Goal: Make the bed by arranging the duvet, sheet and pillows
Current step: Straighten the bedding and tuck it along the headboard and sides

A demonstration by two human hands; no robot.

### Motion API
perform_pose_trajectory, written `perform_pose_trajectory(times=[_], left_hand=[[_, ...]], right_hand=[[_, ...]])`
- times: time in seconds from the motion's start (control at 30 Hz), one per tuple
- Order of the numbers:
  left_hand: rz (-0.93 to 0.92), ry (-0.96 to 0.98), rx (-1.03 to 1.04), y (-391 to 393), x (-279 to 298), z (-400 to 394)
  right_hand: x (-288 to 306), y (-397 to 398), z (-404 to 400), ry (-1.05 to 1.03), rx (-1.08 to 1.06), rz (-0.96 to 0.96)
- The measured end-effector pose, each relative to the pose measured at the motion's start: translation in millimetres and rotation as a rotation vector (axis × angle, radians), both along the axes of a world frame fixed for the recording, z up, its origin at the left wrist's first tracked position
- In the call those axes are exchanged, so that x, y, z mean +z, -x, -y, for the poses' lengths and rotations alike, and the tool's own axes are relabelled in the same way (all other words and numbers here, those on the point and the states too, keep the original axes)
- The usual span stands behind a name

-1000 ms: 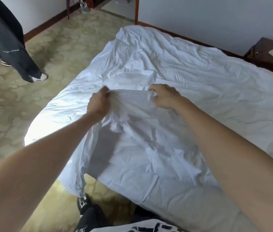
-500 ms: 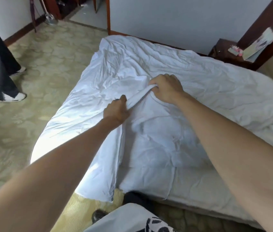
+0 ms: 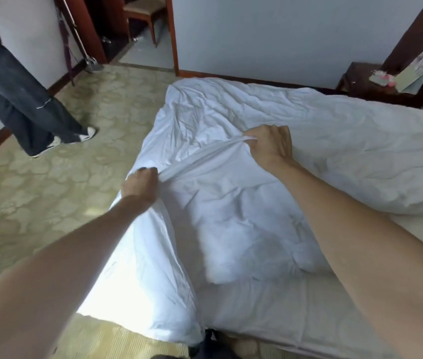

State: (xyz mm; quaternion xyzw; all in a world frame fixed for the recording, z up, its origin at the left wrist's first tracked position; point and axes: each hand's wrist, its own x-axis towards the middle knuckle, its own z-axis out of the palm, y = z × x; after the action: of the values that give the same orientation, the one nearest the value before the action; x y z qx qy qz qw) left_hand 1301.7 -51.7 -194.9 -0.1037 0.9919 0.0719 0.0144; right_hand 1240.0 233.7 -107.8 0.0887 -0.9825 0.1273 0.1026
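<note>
A crumpled white duvet (image 3: 296, 130) covers most of the bed, with its near part bunched up and hanging over the left side. My left hand (image 3: 139, 186) is shut on a gathered fold of the duvet near the bed's left edge. Farther in, my right hand (image 3: 270, 145) grips the same fold, which stretches taut between both hands. A bare strip of the cream mattress (image 3: 322, 320) shows at the near right. No pillow can be made out.
A person in dark wide trousers (image 3: 16, 99) stands on the patterned floor at the left. A dark wooden bedside table (image 3: 368, 84) with papers and small items stands at the far right by the wall. A doorway with a chair lies at the back.
My hands have moved apart along the fold: the left one pulled back towards the bed's left edge, the right one stayed farther in. The view has shifted, showing more of the room.
</note>
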Motion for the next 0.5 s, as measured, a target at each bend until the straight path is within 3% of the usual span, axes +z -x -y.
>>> perform_pose_trajectory(times=[0.17, 0.3, 0.5], left_hand=[[0.148, 0.037, 0.112, 23.1, 17.4, 44.9], [0.062, 0.084, 0.155, 23.3, 12.2, 91.4], [0.06, -0.205, 0.194, 61.4, 8.3, 136.8]], right_hand=[[18.5, 36.1, 12.0, 0.045, -0.101, 0.031], [14.4, 52.2, 15.8, 0.052, -0.181, 0.004], [-16.7, 59.0, 65.7, 0.187, -0.34, 0.091]])
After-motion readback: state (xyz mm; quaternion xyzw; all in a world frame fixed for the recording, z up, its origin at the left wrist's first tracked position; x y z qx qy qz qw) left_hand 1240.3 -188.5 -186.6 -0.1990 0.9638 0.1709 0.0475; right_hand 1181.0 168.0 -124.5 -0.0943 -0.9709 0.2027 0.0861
